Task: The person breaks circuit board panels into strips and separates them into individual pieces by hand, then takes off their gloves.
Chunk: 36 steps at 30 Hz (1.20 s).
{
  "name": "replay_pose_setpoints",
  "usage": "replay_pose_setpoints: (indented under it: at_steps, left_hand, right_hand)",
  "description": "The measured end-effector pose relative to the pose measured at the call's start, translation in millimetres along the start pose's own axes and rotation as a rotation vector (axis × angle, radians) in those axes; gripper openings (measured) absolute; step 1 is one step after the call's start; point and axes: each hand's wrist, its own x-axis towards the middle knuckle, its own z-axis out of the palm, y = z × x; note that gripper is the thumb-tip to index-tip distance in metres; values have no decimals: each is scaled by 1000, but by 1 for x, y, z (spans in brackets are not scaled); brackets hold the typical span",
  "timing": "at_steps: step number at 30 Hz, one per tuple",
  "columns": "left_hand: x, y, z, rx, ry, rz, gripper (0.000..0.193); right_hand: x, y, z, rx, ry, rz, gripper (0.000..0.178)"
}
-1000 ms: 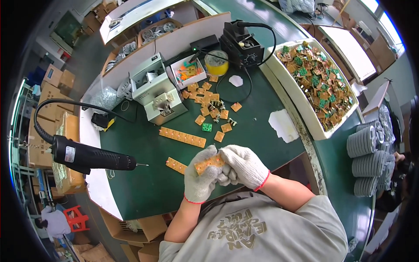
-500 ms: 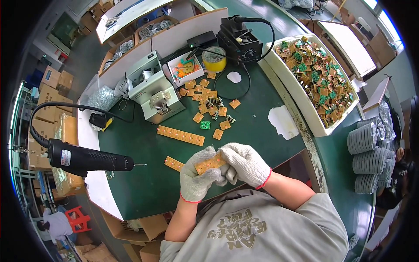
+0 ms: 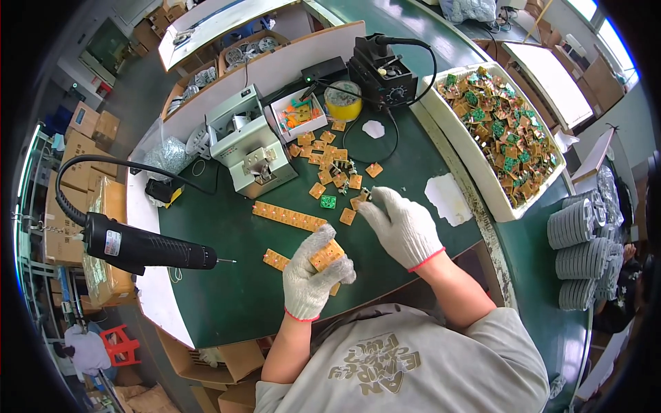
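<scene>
My left hand (image 3: pixel 308 275), in a white knit glove with a red cuff, is closed on a short orange circuit board strip (image 3: pixel 326 255). Another bit of orange board (image 3: pixel 335 288) shows below its fingers. My right hand (image 3: pixel 406 227), gloved alike, is stretched out over the bench with thumb and forefinger apart. Its fingertips are by a small orange circuit board (image 3: pixel 358 200) at the near edge of a loose group of such boards (image 3: pixel 323 157). A long board strip (image 3: pixel 288 215) lies beyond my left hand, and a shorter strip (image 3: pixel 276 259) lies beside it, partly hidden.
A black electric screwdriver (image 3: pixel 148 246) hangs at left. Behind the boards stand a metal machine (image 3: pixel 251 148), a white parts box (image 3: pixel 299 115), a yellow tape roll (image 3: pixel 343 103) and a black soldering station (image 3: pixel 385 72). A white foam box (image 3: pixel 513 215) full of boards stands at right.
My right hand has left the strip and moved forward and right to the small boards. The left hand keeps hold of the strip, which now looks shorter. The view has shifted slightly.
</scene>
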Motion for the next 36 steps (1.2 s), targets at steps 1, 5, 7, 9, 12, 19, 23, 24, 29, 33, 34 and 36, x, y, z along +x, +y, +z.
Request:
replay_pose_setpoints:
  at_steps: [1,5,7,9,12,19,23,24,29,33,34,36]
  left_hand:
    - [-1,2,1,25,-4,-3,61]
    - [-2,5,9,214,-19,35,58]
    - [0,6,13,378,-34,79,55]
    - [2,4,6,500,-59,183,57]
    - [3,1,-6,858,-138,481,61]
    - [-4,1,19,259,33,72,55]
    - [-1,-8,18,87,66,32,51]
    - [0,-8,18,85,57,25,51]
    - [6,0,19,398,29,110,51]
    - [31,15,19,1360,27,462,53]
    - [36,18,23,1460,37,334,53]
    - [44,19,31,1640,40,62,54]
  right_hand:
    - [-1,-8,-2,140,-20,52,25]
    - [-7,-10,-2,545,-308,242,26]
    - [-11,-9,-3,808,-577,375,29]
    - [-11,-12,-3,806,-560,388,28]
    - [-15,-21,-4,800,-498,438,27]
    - [-20,-21,0,1059,-477,539,26]
    - [-20,-14,7,1181,-443,640,27]
    - [-21,-14,8,1235,-431,650,27]
    - [-21,-13,2,1179,-327,617,27]
    - [-4,-8,-14,537,-139,404,28]
    - [2,-2,-13,400,-109,297,28]
    - [7,13,-9,120,-35,98,28]
